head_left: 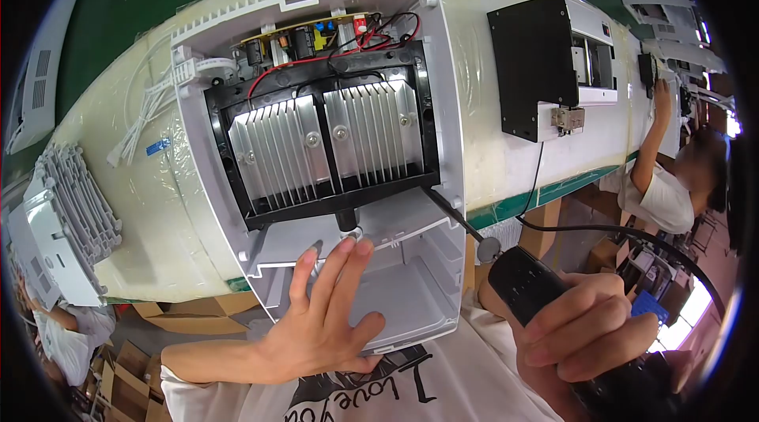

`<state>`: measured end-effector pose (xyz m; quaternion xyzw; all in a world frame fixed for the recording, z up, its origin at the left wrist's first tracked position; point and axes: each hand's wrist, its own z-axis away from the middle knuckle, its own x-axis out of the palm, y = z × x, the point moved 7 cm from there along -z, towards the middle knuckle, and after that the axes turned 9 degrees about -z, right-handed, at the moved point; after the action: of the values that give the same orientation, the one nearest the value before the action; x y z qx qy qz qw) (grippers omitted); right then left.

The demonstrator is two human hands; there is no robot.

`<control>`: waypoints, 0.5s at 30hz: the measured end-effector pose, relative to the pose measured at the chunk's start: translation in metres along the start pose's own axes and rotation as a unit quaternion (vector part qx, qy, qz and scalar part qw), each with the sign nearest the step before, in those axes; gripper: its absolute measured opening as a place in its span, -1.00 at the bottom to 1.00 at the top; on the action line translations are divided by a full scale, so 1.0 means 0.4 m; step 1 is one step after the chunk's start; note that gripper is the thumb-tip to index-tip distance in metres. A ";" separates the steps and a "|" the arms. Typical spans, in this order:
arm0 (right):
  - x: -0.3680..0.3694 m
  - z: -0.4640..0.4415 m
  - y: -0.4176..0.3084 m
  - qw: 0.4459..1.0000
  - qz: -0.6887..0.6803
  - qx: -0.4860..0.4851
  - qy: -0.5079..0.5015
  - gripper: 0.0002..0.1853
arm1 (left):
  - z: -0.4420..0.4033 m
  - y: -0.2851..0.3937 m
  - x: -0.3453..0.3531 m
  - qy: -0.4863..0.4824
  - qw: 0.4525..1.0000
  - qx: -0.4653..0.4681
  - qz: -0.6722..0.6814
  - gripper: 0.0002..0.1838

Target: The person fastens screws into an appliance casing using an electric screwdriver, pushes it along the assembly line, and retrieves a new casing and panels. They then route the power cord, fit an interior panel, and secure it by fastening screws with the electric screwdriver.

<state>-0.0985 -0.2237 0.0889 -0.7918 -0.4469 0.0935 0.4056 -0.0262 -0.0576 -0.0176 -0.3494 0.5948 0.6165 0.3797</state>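
Observation:
A white plastic housing (452, 129) lies open in front of me. Inside sits a black frame (322, 137) with two finned metal heat sinks (371, 133), and a circuit board (304, 41) with red and black wires lies above them. My left hand (328, 303) is spread over the lower part of the housing, its fingertips beside the frame's short black spout. A corded black electric screwdriver (526, 284) is wrapped in the fingers of my right hand (593, 327). Its bit reaches toward the frame's lower right corner; I cannot tell whether it touches a screw.
To the right stands a black and white screw feeder-like box (534, 62). White parts (71, 216) are stacked at the left, near a coiled white cable (150, 110). Co-workers (672, 177) sit at both sides. Cardboard boxes (198, 315) lie below the table.

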 end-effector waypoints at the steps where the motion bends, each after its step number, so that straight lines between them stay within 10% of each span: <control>1: 0.002 0.002 0.003 1.000 -0.003 0.016 0.011 -0.77 | -0.001 0.001 0.000 0.001 1.000 0.001 -0.002 -0.47; 5: 0.011 -0.009 0.017 0.980 0.041 0.166 -0.104 -0.81 | -0.003 0.004 -0.001 0.001 1.000 0.001 -0.006 -0.46; 15: 0.010 0.002 0.038 0.968 0.004 0.197 -0.155 -0.76 | -0.004 0.011 -0.004 0.026 0.998 0.029 -0.042 -0.37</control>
<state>-0.0870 -0.2244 0.0784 -0.6736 -0.4742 0.3030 0.4791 -0.0294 -0.0594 -0.0143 -0.3791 0.6070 0.5728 0.3996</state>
